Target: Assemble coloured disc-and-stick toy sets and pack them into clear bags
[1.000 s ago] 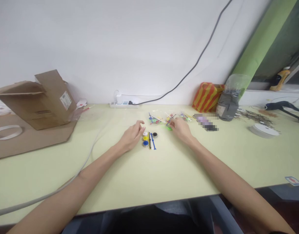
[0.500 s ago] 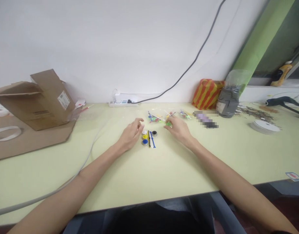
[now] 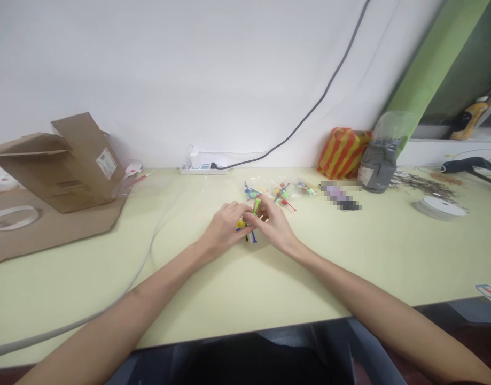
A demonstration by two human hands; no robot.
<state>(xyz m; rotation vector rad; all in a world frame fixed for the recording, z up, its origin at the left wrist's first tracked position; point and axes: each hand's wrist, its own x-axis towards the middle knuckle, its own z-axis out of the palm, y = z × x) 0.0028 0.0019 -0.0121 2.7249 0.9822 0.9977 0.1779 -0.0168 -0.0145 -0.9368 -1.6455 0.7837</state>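
Observation:
My left hand [image 3: 223,230] and my right hand [image 3: 271,222] meet at the middle of the pale green table [image 3: 309,262], fingers curled close together. A bright green plastic piece [image 3: 256,206] sticks up from the fingers of my right hand. My left fingers lie over a yellow plastic disc [image 3: 241,223] and a blue plastic strip [image 3: 240,228]. A white-and-blue stick [image 3: 251,238] shows below my hands. The other small pieces are hidden by my hands. Just beyond my fingertips lie clear plastic bags of colourful parts [image 3: 282,191].
A cardboard box [image 3: 69,166] stands on flattened cardboard at the left. A grey cable [image 3: 149,256] runs along the table. Along the wall are a power strip [image 3: 199,170], a striped bag [image 3: 343,154], a grey bag [image 3: 377,163], and a white tape roll [image 3: 439,207] farther right.
My hands have come together over the small pieces. My right hand has moved left, and the green piece has gone with it from near the bags.

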